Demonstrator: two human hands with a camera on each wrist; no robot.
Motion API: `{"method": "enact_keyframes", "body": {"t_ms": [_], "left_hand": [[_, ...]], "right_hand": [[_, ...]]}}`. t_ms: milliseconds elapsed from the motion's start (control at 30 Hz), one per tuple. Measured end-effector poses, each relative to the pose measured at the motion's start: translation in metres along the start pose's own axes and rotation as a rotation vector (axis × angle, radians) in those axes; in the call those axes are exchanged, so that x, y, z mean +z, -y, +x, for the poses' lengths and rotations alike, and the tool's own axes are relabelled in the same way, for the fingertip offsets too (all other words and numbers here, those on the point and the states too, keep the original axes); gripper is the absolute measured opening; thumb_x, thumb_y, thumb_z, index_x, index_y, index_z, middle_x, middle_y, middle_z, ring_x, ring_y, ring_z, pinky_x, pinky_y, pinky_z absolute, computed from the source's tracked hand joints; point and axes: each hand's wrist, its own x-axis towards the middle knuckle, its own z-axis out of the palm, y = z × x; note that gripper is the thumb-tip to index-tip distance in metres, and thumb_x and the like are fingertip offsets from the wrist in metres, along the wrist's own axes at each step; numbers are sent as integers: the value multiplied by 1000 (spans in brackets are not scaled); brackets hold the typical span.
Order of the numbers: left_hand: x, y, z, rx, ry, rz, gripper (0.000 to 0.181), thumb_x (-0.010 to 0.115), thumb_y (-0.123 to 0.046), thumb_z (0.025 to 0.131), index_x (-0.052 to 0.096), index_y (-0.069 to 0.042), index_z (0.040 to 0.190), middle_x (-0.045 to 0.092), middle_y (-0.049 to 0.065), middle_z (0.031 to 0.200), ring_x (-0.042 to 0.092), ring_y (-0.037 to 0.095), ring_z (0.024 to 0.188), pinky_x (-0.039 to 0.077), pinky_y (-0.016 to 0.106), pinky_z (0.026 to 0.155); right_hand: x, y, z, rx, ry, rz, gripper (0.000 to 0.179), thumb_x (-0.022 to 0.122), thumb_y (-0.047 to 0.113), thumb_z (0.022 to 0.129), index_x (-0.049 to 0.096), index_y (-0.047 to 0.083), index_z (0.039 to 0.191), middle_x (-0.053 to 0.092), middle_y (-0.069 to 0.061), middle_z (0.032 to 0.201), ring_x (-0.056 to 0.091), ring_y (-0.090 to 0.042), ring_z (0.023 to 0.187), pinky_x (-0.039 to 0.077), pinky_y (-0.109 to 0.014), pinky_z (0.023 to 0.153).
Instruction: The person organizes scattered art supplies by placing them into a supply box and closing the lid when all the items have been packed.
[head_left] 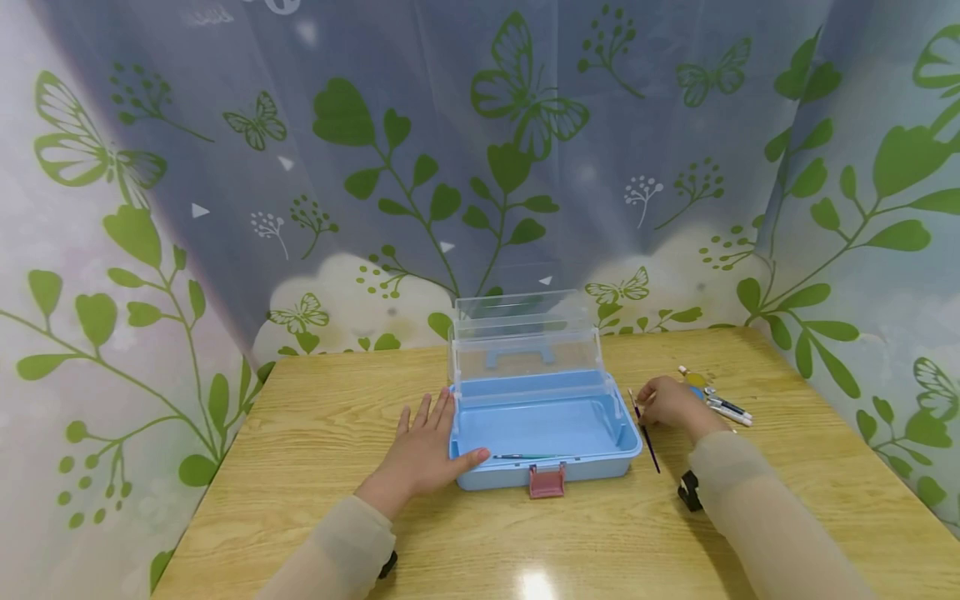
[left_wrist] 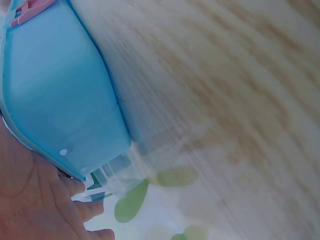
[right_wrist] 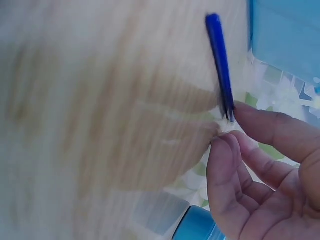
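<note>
Box (head_left: 491,479), one, pale blue, standing near the middle of the wooden table (head_left: 315,433); its clear lid (head_left: 577,358) is up and back, which leaves the tray bare to reach into, and its pink latch (head_left: 547,482) hangs loose at the front. Inside, along the front wall, one teal brush (head_left: 528,456), laid lengthwise, presumably because the box is longer that way. Left hand (head_left: 423,446), spread flat along the box's left side, thumb over the rim near the front corner, gripping nothing; it seems placed there to steady the box. Right hand (head_left: 670,406), well apart from the left, thumb and fingertips closed in a pinch on one dark brush (head_left: 651,446), just right of the box, near its far end, handle towards the person; whether it is off the wood I cannot tell. A fingertip pinch suits so thin a stick. Beyond that hand, in a loose group: one yellow pot (head_left: 696,380), one blue pot (head_left: 696,392), several pens (head_left: 727,408), set, it seems, within easy reach of the right arm. Behind all, a leaf-patterned curtain (head_left: 420,167).
</note>
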Motion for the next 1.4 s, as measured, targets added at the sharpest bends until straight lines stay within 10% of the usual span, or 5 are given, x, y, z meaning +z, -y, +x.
{"method": "enact_keyframes", "body": {"t_ms": [767,1400], "left_hand": [[2,1,0,2,-5,-5,110,30,-85,88,6,-6,161,-2,8,167,-1,33,153,2,59,119],[1,1,0,5,-4,-6,111,29,-86,87,6,-6,161,-2,8,167,-1,34,153,2,60,119]], "right_hand": [[2,-8,1,18,25,-41,29,68,-7,75,60,-5,103,51,-5,69,49,-15,57,46,-26,53],[-18,10,-17,-19,91,177,36,56,-10,85,51,-10,120,52,-3,64,39,-13,54,39,-34,57]]}}
